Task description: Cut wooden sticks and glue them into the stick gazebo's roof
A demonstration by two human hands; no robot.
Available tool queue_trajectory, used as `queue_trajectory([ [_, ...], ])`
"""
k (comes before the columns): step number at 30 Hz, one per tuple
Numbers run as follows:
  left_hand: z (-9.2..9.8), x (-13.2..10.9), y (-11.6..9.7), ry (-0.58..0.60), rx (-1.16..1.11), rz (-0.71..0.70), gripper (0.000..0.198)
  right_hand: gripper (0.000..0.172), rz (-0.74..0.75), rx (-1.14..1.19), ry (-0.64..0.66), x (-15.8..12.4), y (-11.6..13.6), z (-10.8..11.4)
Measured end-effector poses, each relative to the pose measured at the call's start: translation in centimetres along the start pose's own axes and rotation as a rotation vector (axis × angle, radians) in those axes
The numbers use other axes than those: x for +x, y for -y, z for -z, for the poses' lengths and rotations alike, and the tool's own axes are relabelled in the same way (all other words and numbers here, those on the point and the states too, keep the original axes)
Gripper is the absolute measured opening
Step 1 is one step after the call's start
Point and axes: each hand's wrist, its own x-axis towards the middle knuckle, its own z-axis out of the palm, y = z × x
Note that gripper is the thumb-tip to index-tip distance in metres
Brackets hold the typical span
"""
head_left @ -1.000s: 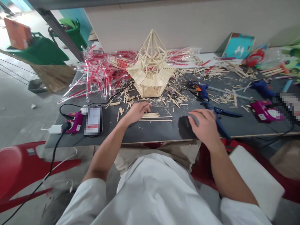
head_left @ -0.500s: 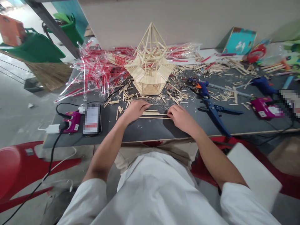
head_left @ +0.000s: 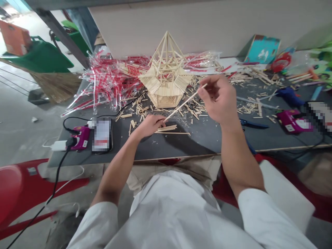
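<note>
My right hand (head_left: 220, 98) is raised above the table and pinches the upper end of a thin wooden stick (head_left: 185, 102). The stick slants down to the left, its lower end at the fingertips of my left hand (head_left: 151, 126). My left fingers are closed around that end, low over the tabletop. Several cut sticks (head_left: 167, 128) lie by the left fingertips, with one longer stick (head_left: 178, 133) in front of them. Behind my hands stands a pavilion-like model (head_left: 167, 81) of wooden sticks, with a flared roof and an open pointed frame on top.
Wooden offcuts (head_left: 141, 108) litter the table around the model. Red-and-clear plastic wrappers (head_left: 103, 79) heap at back left. A phone (head_left: 102, 134) and purple power socket (head_left: 81, 138) lie left. At right are blue-handled cutters (head_left: 254, 123), a blue glue gun (head_left: 290, 97) and another purple socket (head_left: 292, 121).
My right hand has risen from the table and moved right, lifting one end of a stick. My left hand has stayed in nearly the same place.
</note>
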Motion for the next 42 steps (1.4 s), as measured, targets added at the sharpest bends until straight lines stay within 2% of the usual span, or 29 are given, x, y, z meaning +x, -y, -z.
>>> queue_trajectory([
  [5,-0.2,0.1,0.1,0.018,-0.046,0.019,0.033,0.043,0.020,0.033,0.024,1.7,-0.1,-1.7],
  [9,-0.2,0.2,0.5,-0.035,-0.076,0.019,0.027,0.048,0.059,0.060,0.006,1.6,-1.3,-3.0],
  [14,-0.2,0.3,1.1,-0.299,-0.233,0.063,0.031,0.045,0.065,0.056,-0.072,0.5,-2.5,-4.5],
  [16,-0.3,0.4,1.1,-0.357,-0.297,0.069,0.028,0.041,0.062,0.079,-0.072,0.2,-2.3,-5.2],
  [22,-1.2,0.7,0.6,-0.298,-0.278,0.008,0.014,0.037,0.074,0.163,0.027,0.2,-0.7,-7.0],
  [27,-2.0,0.9,0.7,-0.378,-0.380,0.006,0.013,0.035,0.069,0.179,0.072,-0.1,-0.6,-7.7],
  [32,-2.3,1.2,1.0,-0.357,-0.486,0.004,0.008,0.030,0.069,0.120,0.195,-0.8,-1.3,-8.1],
  [35,-2.5,1.4,1.1,-0.356,-0.534,-0.013,0.011,0.029,0.074,0.108,0.231,-1.2,-1.7,-8.4],
  [42,-2.9,1.9,1.5,-0.335,-0.679,0.009,0.026,0.034,-0.020,0.213,0.210,-2.1,-2.1,-9.5],
])
